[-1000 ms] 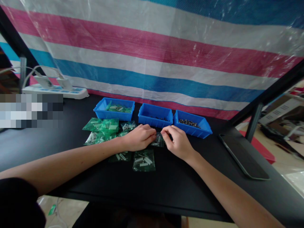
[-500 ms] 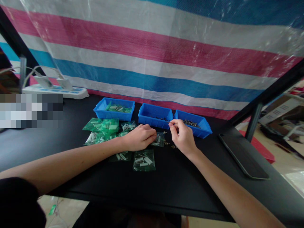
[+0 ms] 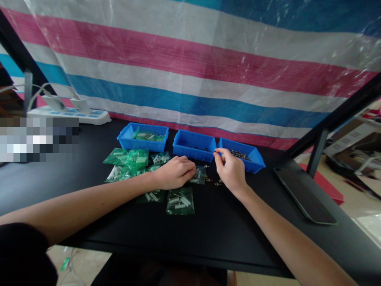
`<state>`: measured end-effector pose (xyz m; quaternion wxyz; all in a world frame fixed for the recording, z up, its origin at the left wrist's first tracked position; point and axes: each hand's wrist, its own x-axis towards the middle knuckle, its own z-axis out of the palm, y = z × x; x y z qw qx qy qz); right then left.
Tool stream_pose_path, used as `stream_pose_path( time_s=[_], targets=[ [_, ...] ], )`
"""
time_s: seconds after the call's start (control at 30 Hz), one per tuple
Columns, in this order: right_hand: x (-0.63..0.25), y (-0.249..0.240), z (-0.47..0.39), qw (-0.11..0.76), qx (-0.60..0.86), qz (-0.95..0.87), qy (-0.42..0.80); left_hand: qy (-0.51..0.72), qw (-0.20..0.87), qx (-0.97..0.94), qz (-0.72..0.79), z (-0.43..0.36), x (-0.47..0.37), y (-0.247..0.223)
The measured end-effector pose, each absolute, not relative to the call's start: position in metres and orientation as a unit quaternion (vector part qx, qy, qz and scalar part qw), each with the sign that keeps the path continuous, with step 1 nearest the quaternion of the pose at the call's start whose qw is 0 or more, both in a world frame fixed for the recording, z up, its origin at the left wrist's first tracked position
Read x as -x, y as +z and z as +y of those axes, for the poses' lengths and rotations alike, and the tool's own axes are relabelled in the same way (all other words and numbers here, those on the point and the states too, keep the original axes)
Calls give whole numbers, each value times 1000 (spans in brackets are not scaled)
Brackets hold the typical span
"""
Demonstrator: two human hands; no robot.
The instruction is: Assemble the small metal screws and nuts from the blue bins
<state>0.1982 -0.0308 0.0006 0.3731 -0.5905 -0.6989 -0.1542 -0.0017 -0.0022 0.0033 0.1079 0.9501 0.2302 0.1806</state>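
Note:
My left hand (image 3: 175,173) rests low over the table with its fingers curled. Its fingertips close on the edge of a small plastic bag (image 3: 199,175) of metal parts. My right hand (image 3: 232,171) is raised at the front of the bins, thumb and forefinger pinched together; anything between them is too small to make out. Just below it lie several loose small metal pieces (image 3: 218,183). Behind the hands stand the middle blue bin (image 3: 193,147), with a few small dark parts, and the right blue bin (image 3: 255,163), holding a heap of small metal parts.
Green bags of parts (image 3: 127,159) lie piled left of my left hand, and another bag (image 3: 180,201) lies in front. A left blue bin (image 3: 143,145) holds more bags. On the right is a phone (image 3: 303,194); at the back left, a power strip (image 3: 71,115).
My right hand has shifted slightly to the right, its fingers still pinched near the bins' front rims. My left hand and the bags have not moved.

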Motion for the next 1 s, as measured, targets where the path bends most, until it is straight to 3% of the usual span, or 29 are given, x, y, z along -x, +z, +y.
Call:
stream_pose_path(
  time_s=[0.23,0.67,1.0],
  targets=[
    [-196,6,-36,371,548,-742,-105,191,129,-945,234,-6,2,5],
    [-194,8,-42,119,567,-811,-86,175,121,-947,242,-5,2,5],
    [-194,9,-43,134,580,-800,-73,179,120,-943,253,-4,2,4]
  ],
)
